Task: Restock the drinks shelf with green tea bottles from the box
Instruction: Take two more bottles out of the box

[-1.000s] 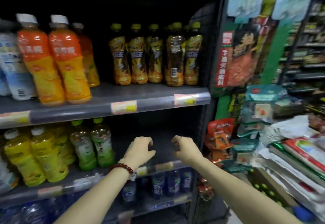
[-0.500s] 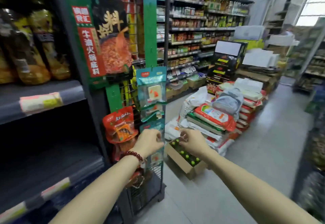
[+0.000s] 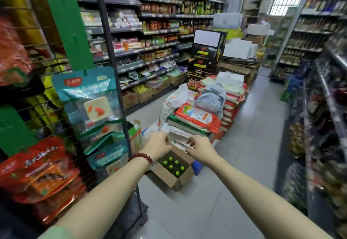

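An open cardboard box (image 3: 170, 177) stands on the aisle floor, with several green-capped tea bottles (image 3: 173, 165) upright inside it. My left hand (image 3: 156, 144), with a dark bead bracelet at the wrist, is stretched out above the box, fingers loosely curled and holding nothing. My right hand (image 3: 201, 148) reaches out beside it, also empty with relaxed fingers. Both hands hang in the air well above the bottles. The drinks shelf is out of view.
A wire rack end (image 3: 97, 111) hung with snack packets stands at my left. A pile of rice sacks (image 3: 199, 118) lies just behind the box. Stocked shelves line both sides of the aisle, with grey floor (image 3: 247, 156) between them at the right.
My view has swung right from the drinks shelf to the aisle. The box is now closer and sits under my outstretched hands, which stay empty.
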A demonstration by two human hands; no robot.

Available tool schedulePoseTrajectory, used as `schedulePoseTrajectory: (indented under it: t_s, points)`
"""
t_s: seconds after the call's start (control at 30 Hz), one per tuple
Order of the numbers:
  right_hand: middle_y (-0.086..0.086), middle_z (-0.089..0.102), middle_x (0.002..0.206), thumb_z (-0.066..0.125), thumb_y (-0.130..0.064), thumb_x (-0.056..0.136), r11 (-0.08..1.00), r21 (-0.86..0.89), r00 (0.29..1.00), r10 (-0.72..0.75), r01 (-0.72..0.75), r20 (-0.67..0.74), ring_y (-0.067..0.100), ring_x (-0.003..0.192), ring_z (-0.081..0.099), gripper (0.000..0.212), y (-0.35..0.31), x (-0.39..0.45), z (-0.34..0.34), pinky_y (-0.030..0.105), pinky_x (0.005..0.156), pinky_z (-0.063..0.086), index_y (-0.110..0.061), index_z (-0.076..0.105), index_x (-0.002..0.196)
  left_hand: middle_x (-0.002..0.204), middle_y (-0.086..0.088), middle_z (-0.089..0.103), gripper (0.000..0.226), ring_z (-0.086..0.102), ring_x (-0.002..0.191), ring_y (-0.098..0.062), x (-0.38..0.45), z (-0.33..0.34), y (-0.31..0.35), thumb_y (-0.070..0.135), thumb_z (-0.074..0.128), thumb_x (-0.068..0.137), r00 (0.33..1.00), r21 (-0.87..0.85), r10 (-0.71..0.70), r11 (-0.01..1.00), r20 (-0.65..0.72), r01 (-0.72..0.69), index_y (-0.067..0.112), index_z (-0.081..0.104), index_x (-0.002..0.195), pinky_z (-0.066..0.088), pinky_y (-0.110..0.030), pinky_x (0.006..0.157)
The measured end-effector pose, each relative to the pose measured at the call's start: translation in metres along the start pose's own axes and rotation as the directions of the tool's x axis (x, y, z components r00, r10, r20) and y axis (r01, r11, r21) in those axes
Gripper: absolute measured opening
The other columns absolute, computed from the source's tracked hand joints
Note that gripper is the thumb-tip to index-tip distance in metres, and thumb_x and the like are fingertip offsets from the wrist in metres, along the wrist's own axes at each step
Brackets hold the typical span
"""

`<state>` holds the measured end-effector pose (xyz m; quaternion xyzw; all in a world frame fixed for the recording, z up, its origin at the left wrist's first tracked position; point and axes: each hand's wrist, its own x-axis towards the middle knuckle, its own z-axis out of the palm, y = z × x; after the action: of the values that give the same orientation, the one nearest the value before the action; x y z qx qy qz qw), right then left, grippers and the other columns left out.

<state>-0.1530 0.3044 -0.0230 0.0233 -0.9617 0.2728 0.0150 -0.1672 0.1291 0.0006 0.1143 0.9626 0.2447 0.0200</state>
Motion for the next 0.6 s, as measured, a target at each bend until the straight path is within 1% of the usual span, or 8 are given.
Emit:
schedulePoseTrajectory:
  t_s: [0.1,0.2,0.27,0.33,0.4,0.47,0.5,0.6]
  points:
    - [0.009,0.068,0.113,0.064,-0.027,0.085,1.0,-0.011,0.999,0.007,-0.006,0.037,0.024,0.104,0.062,0.032,0.016,0.047,0.002,0.029,0.082,0.046,-0.01,0.065,0.111,0.098,-0.011,0.07,0.021,0.065,0.09,-0.022,0.051,0.007,-0.001,0.019,0.062,0.084,1.0,-0.033,-0.028,0.999,0.012,0.028,0.008,0.066,0.101,0.051,-0.026,0.07]
    - [0.008,0.067,0.112,0.064,-0.027,0.084,1.0,-0.01,0.997,0.016,-0.015,0.075,0.023,0.101,0.061,0.031,0.03,0.092,0.003,0.026,0.076,0.044,-0.011,0.064,0.112,0.094,-0.007,0.068,0.017,0.06,0.076,-0.015,0.098,0.014,-0.005,0.019,0.061,0.085,0.999,-0.063,-0.047,0.997,0.014,0.048,0.011,0.066,0.099,0.041,-0.016,0.053]
    - [0.008,0.067,0.113,0.064,-0.027,0.085,1.0,-0.019,0.996,0.01,-0.008,0.091,0.022,0.101,0.061,0.032,0.041,0.12,0.004,0.026,0.076,0.044,-0.012,0.063,0.113,0.089,-0.003,0.064,0.015,0.056,0.073,-0.012,0.127,0.021,-0.008,0.02,0.061,0.085,0.998,-0.083,-0.063,0.995,0.007,0.063,0.011,0.066,0.096,0.035,-0.014,0.05]
    - [0.01,0.067,0.114,0.063,-0.026,0.085,1.0,-0.03,0.994,0.009,-0.006,0.109,0.024,0.103,0.061,0.033,0.051,0.146,0.005,0.029,0.079,0.047,-0.01,0.063,0.113,0.086,-0.003,0.062,0.015,0.057,0.076,-0.013,0.152,0.029,-0.013,0.019,0.062,0.085,0.995,-0.108,-0.095,0.99,0.014,0.096,0.009,0.067,0.094,0.039,-0.016,0.055]
    - [0.011,0.068,0.113,0.063,-0.025,0.084,0.999,-0.04,0.991,0.007,-0.001,0.131,0.026,0.104,0.062,0.033,0.062,0.171,0.007,0.032,0.082,0.049,-0.008,0.064,0.113,0.09,-0.005,0.064,0.019,0.06,0.082,-0.017,0.175,0.039,-0.02,0.022,0.064,0.084,0.991,-0.105,-0.126,0.986,0.043,0.13,0.007,0.067,0.096,0.045,-0.018,0.061]
    - [0.011,0.068,0.112,0.062,-0.025,0.084,0.999,-0.046,0.988,-0.007,0.014,0.153,0.027,0.102,0.062,0.031,0.075,0.198,0.009,0.032,0.081,0.048,-0.008,0.064,0.111,0.097,-0.008,0.067,0.026,0.064,0.091,-0.021,0.198,0.051,-0.028,0.025,0.067,0.083,0.981,-0.093,-0.175,0.979,0.082,0.182,0.008,0.066,0.101,0.053,-0.027,0.074]
    - [0.012,0.068,0.111,0.062,-0.024,0.084,0.999,-0.048,0.986,-0.015,0.024,0.168,0.027,0.101,0.062,0.031,0.082,0.212,0.011,0.032,0.081,0.048,-0.008,0.064,0.11,0.098,-0.008,0.068,0.026,0.064,0.092,-0.022,0.21,0.057,-0.032,0.026,0.068,0.082,0.976,-0.097,-0.198,0.974,0.09,0.207,0.008,0.066,0.101,0.054,-0.03,0.077]
    - [0.012,0.068,0.111,0.06,-0.025,0.086,0.996,-0.059,0.973,-0.046,0.061,0.227,0.026,0.101,0.062,0.031,0.107,0.259,0.019,0.034,0.084,0.051,-0.007,0.063,0.111,0.1,-0.009,0.07,0.025,0.065,0.092,-0.021,0.249,0.078,-0.043,0.025,0.069,0.082,0.959,-0.12,-0.27,0.953,0.091,0.279,0.009,0.067,0.1,0.054,-0.031,0.079]
